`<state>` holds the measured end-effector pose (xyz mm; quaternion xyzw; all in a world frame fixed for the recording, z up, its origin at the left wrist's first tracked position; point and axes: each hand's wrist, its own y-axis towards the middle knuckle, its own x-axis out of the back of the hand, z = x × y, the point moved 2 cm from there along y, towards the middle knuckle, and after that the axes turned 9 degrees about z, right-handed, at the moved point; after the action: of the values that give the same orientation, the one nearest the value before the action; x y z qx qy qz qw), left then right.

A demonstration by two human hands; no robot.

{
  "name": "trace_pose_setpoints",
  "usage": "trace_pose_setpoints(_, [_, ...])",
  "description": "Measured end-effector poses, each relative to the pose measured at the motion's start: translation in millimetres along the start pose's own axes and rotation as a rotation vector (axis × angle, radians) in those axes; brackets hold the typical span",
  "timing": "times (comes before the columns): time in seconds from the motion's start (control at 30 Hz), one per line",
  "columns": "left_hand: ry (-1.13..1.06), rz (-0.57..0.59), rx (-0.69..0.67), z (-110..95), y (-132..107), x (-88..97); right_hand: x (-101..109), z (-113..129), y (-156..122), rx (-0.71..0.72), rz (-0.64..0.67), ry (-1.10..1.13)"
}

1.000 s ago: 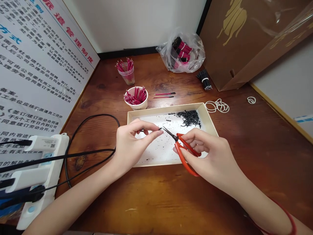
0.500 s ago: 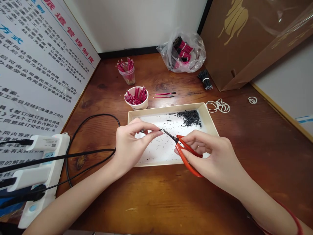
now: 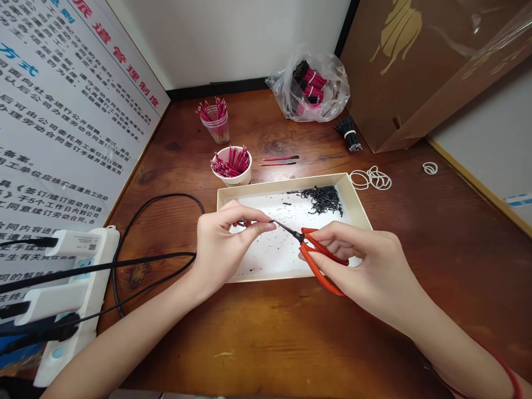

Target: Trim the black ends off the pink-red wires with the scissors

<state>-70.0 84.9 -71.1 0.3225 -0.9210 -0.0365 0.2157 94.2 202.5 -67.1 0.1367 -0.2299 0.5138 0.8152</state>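
My left hand (image 3: 222, 244) pinches a thin dark wire (image 3: 266, 221) between thumb and fingers, above the left part of a cardboard tray (image 3: 291, 184). My right hand (image 3: 361, 266) is shut on red-handled scissors (image 3: 318, 257). Their dark blades (image 3: 291, 231) reach the wire's end at my left fingertips. Most of the wire is hidden by my left fingers. Tiny dark snippets lie scattered on the tray's white lining (image 3: 282, 255), and a heap of short black wire pieces (image 3: 322, 199) sits at its far side.
Red-and-black wires stand in a paper cup (image 3: 231, 166) and a clear cup (image 3: 216, 124). Beyond lie a plastic bag of wire bundles (image 3: 307, 88), a black wire bundle (image 3: 348, 134), and rubber bands (image 3: 369, 178). A power strip (image 3: 78, 282) and black cable (image 3: 158, 221) lie left.
The scissors have turned slightly in my right hand, with the handles swinging toward the right. The blade tips have stayed at the wire end, and my left hand has barely moved.
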Motion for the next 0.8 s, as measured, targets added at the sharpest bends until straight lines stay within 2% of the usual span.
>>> trace_pose_setpoints(0.17, [-0.008,0.011,0.034,-0.5,1.5,-0.2,0.3,-0.8,0.3,0.005,0.012,-0.033])
trace_pose_setpoints(0.33, [-0.007,0.005,0.058,-0.3,2.3,-0.3,0.0,1.6,2.2,0.034,-0.034,-0.065])
trace_pose_setpoints(0.8, [0.010,0.019,0.042,-0.3,2.2,-0.3,-2.9,0.6,3.8,0.007,-0.013,-0.011])
